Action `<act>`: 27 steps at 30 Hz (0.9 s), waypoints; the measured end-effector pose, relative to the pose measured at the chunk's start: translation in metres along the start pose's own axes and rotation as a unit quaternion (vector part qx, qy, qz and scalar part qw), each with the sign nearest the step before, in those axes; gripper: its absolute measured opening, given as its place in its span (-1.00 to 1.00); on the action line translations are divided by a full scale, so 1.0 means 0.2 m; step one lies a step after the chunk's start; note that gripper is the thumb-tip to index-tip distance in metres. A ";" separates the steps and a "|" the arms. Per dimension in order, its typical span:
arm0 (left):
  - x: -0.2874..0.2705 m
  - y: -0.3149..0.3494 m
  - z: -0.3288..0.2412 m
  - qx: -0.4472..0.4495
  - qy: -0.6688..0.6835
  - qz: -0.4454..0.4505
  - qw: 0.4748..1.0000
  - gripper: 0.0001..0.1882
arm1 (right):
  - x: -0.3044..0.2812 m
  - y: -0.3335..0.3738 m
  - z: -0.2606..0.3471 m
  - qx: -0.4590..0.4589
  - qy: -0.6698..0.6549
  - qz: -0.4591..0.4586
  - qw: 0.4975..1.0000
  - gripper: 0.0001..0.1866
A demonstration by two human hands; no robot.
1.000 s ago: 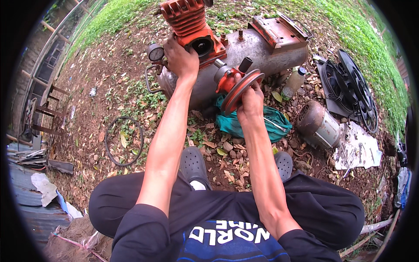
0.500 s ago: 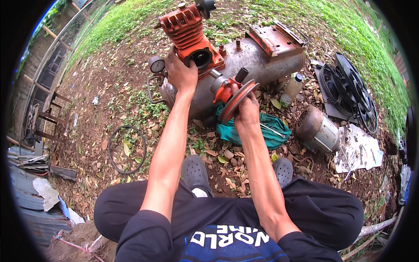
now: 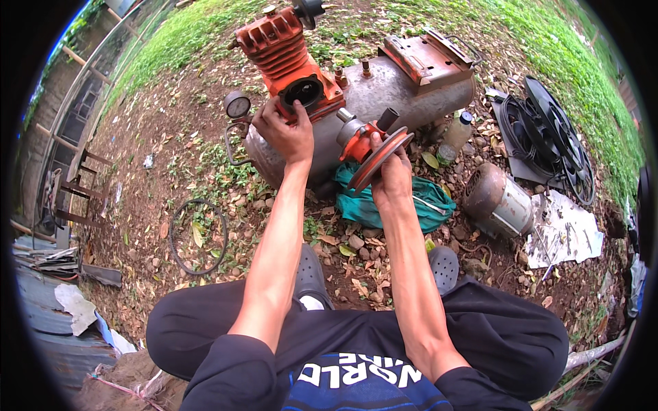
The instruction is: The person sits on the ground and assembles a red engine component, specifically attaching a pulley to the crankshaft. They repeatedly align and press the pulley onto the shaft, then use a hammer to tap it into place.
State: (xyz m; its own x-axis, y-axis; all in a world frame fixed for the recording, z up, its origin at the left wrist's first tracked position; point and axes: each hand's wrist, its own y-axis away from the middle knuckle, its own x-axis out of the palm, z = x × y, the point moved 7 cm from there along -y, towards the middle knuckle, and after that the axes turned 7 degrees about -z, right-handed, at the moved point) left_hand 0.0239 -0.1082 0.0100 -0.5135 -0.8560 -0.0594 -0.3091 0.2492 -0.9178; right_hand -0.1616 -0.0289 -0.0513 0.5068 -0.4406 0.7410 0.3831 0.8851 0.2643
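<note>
An orange finned compressor pump (image 3: 281, 55) stands on a grey, rust-marked air tank (image 3: 384, 85), its round crankcase opening (image 3: 303, 93) facing me. My left hand (image 3: 286, 135) grips the lower left of the crankcase, thumb at the rim of the opening and fingers against the outer wall. In my right hand (image 3: 393, 179) is a crankshaft assembly: a grooved pulley wheel (image 3: 379, 159) with an orange end cover (image 3: 356, 145) and a metal shaft. Its shaft end points up toward the opening, apart from it. The fingertips behind the pulley are hidden.
A pressure gauge (image 3: 237, 105) sits at the tank's left end. Beneath my right hand lies a teal cloth (image 3: 425, 205). To the right are a bottle (image 3: 454, 140), an electric motor (image 3: 499, 200), a black fan (image 3: 558, 137) and a white sheet (image 3: 572, 229) with small parts. A belt (image 3: 199, 236) lies left.
My left hand has slid lower on the crankcase, uncovering more of the opening. The pulley assembly in my right hand has shifted slightly right. The whole view has moved a little.
</note>
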 end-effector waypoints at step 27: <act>0.22 0.01 -0.05 -0.167 -0.117 0.339 0.918 -0.40 | -0.06 -0.03 0.03 -0.004 -0.005 -0.018 1.000 -0.73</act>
State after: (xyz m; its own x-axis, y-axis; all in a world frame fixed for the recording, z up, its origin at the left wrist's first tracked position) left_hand -0.0074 -0.1399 0.0090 -0.5046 -0.5170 -0.6915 -0.2301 0.8524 -0.4694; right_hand -0.1749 -0.0271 -0.0584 0.4842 -0.4711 0.7373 0.4077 0.8671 0.2863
